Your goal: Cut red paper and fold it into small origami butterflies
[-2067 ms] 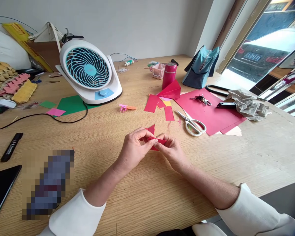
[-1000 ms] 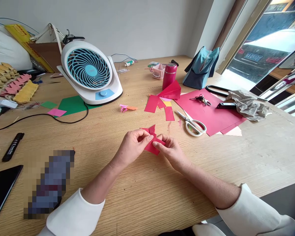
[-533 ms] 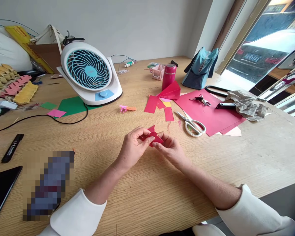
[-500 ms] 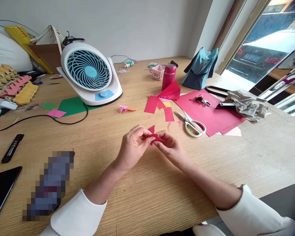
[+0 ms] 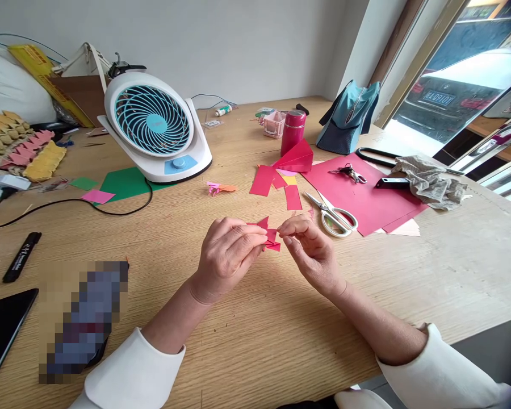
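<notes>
A small folded red paper (image 5: 271, 238) is pinched in my left hand (image 5: 227, 255), with pointed flaps sticking out at the top and right. My right hand (image 5: 309, 250) is just to its right, thumb and forefinger curled close together at the paper's edge; whether they grip it cannot be made out. Beyond the hands lie cut red pieces (image 5: 262, 180) and white-handled scissors (image 5: 338, 220). Large red sheets (image 5: 366, 196) spread out at the right. A pink and orange folded paper (image 5: 221, 188) rests beyond my left hand.
A white fan (image 5: 204, 150) stands at the back left, its black cable (image 5: 68, 200) curving over the table. Behind the red pieces are a red bottle (image 5: 293, 130) and a blue bag (image 5: 344, 122). A black marker (image 5: 22, 257) and a phone (image 5: 6, 329) lie at left.
My right hand has shifted right and its fingers have come off the middle of the red paper. My left hand has turned over the paper, and more folded flaps show.
</notes>
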`<state>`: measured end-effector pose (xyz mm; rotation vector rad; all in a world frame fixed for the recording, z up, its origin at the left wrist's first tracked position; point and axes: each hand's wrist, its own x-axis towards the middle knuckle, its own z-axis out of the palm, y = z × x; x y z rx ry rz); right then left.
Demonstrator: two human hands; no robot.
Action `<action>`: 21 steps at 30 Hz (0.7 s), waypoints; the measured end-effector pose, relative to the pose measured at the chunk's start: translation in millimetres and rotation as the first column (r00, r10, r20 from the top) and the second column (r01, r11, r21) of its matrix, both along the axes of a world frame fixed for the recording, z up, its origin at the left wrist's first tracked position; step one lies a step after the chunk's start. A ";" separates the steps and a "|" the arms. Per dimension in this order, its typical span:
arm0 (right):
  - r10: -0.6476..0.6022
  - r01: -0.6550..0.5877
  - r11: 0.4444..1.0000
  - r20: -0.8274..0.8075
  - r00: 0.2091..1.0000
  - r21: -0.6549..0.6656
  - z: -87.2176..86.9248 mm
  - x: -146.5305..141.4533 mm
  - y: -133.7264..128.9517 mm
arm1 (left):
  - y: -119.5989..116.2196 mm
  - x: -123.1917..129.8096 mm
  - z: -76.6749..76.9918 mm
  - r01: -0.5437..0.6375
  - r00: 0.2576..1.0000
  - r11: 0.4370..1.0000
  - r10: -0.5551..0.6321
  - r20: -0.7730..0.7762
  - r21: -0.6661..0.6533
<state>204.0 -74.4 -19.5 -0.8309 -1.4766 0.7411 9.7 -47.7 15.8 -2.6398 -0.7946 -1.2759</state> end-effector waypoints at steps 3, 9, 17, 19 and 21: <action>0.034 -0.035 0.999 0.053 0.998 0.022 2.7 -0.3 0.1 | 0.0 5.9 -1.4 -0.002 0.998 0.995 0.007 0.060 -0.095; 0.049 -0.041 0.982 0.035 0.998 -0.186 -5.4 -3.0 1.6 | -4.2 16.8 -11.6 0.018 0.980 0.804 0.105 0.172 -0.595; 0.064 -0.114 0.904 -0.133 0.989 -0.412 -17.9 -8.1 4.6 | -1.3 20.4 -15.4 0.108 0.964 0.494 0.158 0.212 -0.862; 0.060 -0.121 0.883 -0.147 0.987 -0.453 -17.0 -9.1 5.0 | 0.9 19.3 -18.1 0.104 0.967 0.483 0.157 0.202 -0.870; 0.055 -0.126 0.868 -0.159 0.986 -0.481 -15.8 -9.5 5.7 | 2.7 18.0 -20.5 0.125 0.964 0.467 0.153 0.219 -0.875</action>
